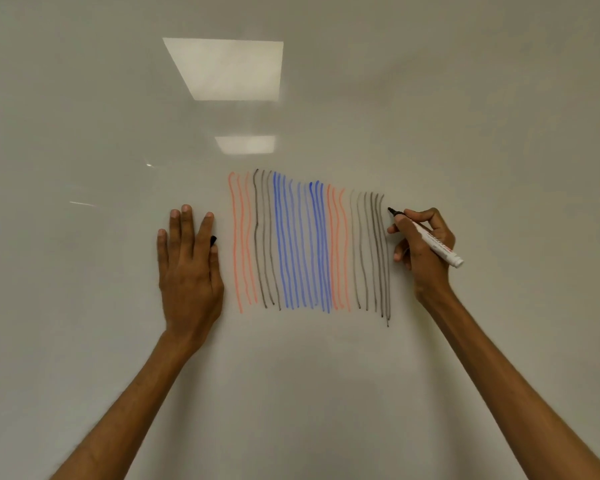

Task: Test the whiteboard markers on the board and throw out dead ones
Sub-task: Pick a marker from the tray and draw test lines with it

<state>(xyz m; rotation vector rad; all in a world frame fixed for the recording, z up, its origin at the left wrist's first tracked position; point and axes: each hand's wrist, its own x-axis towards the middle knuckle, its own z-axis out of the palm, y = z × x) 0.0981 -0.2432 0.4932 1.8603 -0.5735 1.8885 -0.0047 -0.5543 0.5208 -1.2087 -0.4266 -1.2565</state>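
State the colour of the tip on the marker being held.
Black tip on the marker, head view.

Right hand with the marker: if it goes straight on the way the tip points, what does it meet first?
The right hand aims the marker up-left. First in line is the whiteboard itself, near the top of the rightmost grey stroke; whether the tip touches it is unclear.

Both bare forearms reach forward. The left hand point(187, 271) lies flat with its fingers straight, the thumb pinching a black cap point(213, 240) against the forefinger. The right hand point(426, 251) grips a marker point(430, 239) in curled fingers, tip pointing up-left.
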